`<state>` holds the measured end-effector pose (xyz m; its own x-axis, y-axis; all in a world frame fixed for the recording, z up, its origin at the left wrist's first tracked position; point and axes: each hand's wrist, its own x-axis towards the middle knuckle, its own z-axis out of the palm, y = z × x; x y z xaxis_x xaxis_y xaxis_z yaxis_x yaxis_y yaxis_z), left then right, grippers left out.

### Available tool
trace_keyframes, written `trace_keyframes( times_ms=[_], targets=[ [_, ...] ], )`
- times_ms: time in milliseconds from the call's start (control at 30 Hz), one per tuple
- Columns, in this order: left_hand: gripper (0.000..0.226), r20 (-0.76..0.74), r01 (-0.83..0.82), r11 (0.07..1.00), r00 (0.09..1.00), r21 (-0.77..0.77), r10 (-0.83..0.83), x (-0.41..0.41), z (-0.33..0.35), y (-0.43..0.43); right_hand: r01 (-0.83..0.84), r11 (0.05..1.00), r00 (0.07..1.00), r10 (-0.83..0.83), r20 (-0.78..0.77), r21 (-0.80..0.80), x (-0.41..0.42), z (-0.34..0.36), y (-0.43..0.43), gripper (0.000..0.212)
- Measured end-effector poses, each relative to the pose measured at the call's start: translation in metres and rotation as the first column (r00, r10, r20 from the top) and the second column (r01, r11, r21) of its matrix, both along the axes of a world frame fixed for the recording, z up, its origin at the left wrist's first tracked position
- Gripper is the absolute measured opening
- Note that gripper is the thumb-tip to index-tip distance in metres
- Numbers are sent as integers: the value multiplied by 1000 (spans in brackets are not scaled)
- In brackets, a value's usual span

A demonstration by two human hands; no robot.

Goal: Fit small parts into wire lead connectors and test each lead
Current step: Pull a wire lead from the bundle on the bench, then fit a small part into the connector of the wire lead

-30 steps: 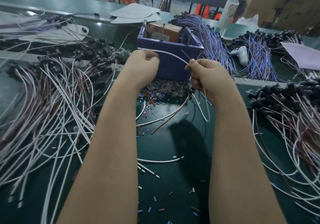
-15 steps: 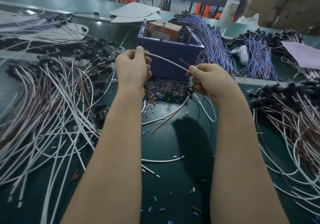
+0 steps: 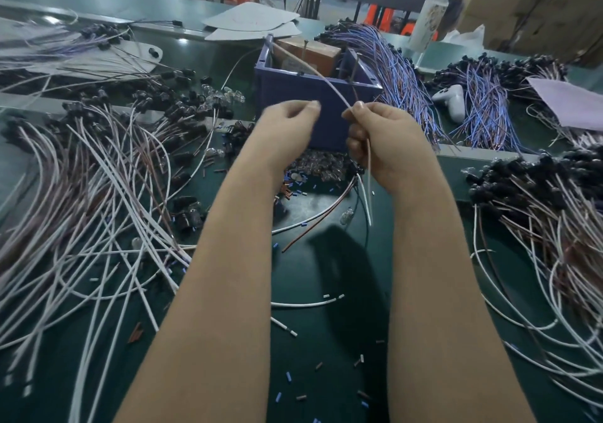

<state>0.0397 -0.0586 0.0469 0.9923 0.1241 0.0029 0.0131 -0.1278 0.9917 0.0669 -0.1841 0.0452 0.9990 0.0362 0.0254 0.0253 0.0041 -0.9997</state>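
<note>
Bench: green work mat (image 3: 326, 350) in a workshop, strewn with cut bits of wire sleeve, with more tables and cardboard boxes behind.
Change: half a second ago the left hand (image 3: 287, 128) pinched the far end of the white lead (image 3: 329, 84); now it has let go and drawn in close to the right hand, while the lead's free end has swung up over the blue bin (image 3: 284, 96).
Right hand grip: right hand (image 3: 385, 141) is closed around the white lead, thumb and forefinger pinching it near the top, the rest of the wire hanging down below the palm.
Left hand grip: fingers curled and thumb near forefinger; whether they hold a small part I cannot tell, as the hand is blurred.
Meaning for the task: probably the lead's far end is being offered to the posts in the bin for testing, or the left hand is about to take a new hold.
Left of the arms: big heap of white and brown leads (image 3: 85, 213) with black connectors.
Right of the arms: another heap of leads (image 3: 538, 213), well apart from the hands.
Under the hands: small pile of clear bulbs (image 3: 319, 166) just in front of the bin.
Further back: blue-wire bundles (image 3: 401, 76), white game controller (image 3: 452, 101), a bottle (image 3: 430, 11).
In the way: loose wires lying on the mat between the arms could snag the hanging lead; the bin rim stands just beyond the fingertips.
</note>
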Motion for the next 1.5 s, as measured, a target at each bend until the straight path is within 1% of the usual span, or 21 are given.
trace_keyframes(
  times_ms=[33,67,100,167,233,300,367,400,467,533,600,700,833,933,1033,1133,1200,1233,1300,1367,1500],
  targets=[
    [30,29,47,998,998,39,-48,-1,2,-4,-15,1000,1000,15,0,-3,-1,-1,3,31],
    [29,78,46,997,996,58,-50,-1,4,-7,-35,999,999,35,1,-12,-1,-1,5,31],
    [28,137,2,999,991,51,-9,0,5,-9,-62,998,998,62,5,-31,-2,-2,7,30],
    [25,233,-123,992,964,-24,125,2,8,-9,-132,985,991,134,14,-112,-5,-3,11,27],
    [27,285,-218,970,928,-110,241,2,11,-7,-133,949,987,153,46,-286,-7,-3,11,23],
    [34,299,-245,949,907,-198,296,3,13,-2,24,903,986,49,159,-429,-6,-2,5,19],
    [39,278,-242,947,914,-212,296,4,14,1,219,881,959,-114,260,-420,-3,-2,-8,18],
    [41,256,-235,956,927,-175,274,5,13,3,274,872,950,-179,257,-405,1,-4,-17,18],
    [42,170,-173,983,968,-68,182,7,8,5,290,841,957,-247,153,-457,6,-13,-30,22],
    [40,73,-82,996,994,36,79,7,1,5,217,795,963,-268,-6,-566,13,-25,-39,25],
    [37,24,-54,991,998,123,51,8,-4,3,142,767,956,-270,-113,-625,17,-34,-42,25],
    [32,-31,-48,986,998,159,54,9,-7,2,122,800,959,-248,-138,-587,21,-39,-35,28],
    [24,-98,17,987,995,160,-2,10,-9,2,103,834,974,-196,-116,-543,22,-43,-20,31],
    [28,-118,7,984,993,179,14,11,-12,2,67,851,977,-162,-138,-521,18,-44,-13,24],
    [31,-120,-14,978,992,207,40,13,-15,4,41,880,977,-134,-165,-473,14,-43,-9,28],
    [30,-117,-25,972,992,234,53,13,-19,4,90,882,983,-154,-103,-463,10,-40,-7,29],
    [31,-58,-58,974,996,220,72,14,-21,3,197,895,978,-208,17,-401,9,-36,-6,27],
    [30,-3,-83,977,996,195,85,15,-20,1,237,915,971,-231,58,-327,8,-33,-4,25],
    [27,117,-131,978,987,165,112,16,-17,-2,257,956,966,-251,60,-141,7,-27,2,23],
    [25,189,-157,974,974,163,125,16,-14,-5,248,969,968,-247,39,-19,6,-22,11,24],
    [25,206,-174,970,969,171,138,17,-16,-5,250,968,963,-253,96,35,6,-20,20,21]
  ],
)
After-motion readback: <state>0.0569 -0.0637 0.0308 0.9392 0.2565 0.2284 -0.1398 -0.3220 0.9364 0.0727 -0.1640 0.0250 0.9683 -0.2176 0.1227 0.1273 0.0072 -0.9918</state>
